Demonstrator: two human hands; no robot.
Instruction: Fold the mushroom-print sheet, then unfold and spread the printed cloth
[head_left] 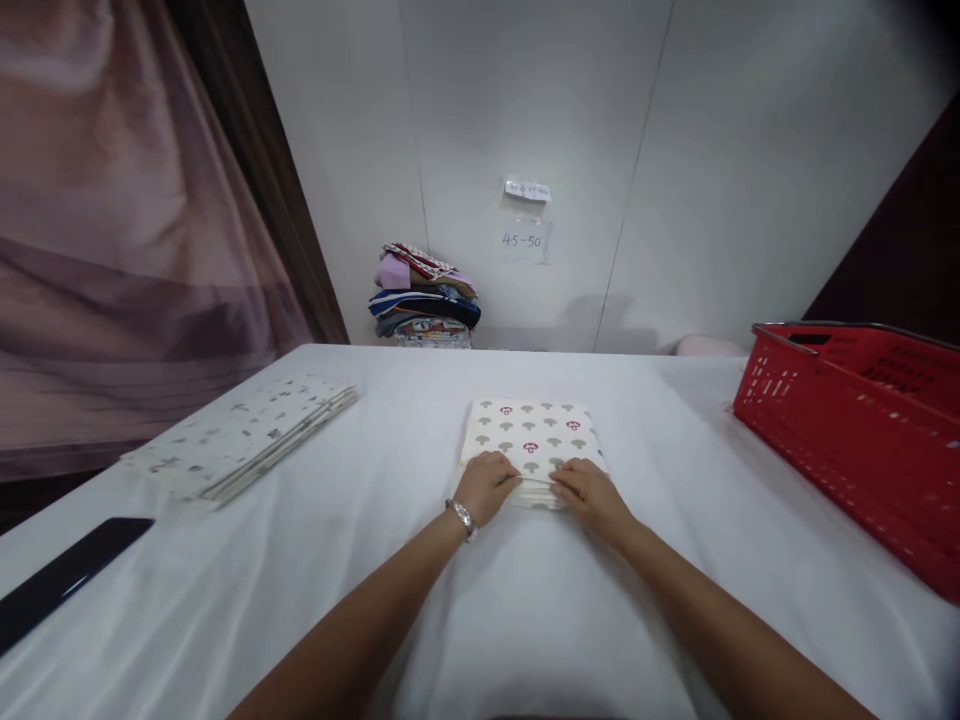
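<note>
A folded white cloth printed with grey and red mushrooms lies in layers at the middle of the white-covered table. My left hand, with a bracelet at the wrist, pinches the near left part of its top layer between thumb and fingers. On the near right part of the same edge, my right hand is closed in a similar pinch. Between the two hands the stacked lower layers show under the edge.
Another folded patterned cloth lies at the left. A dark flat object rests at the near left edge. At the right stands a red basket. Stacked fabrics sit beyond the far edge by the wall.
</note>
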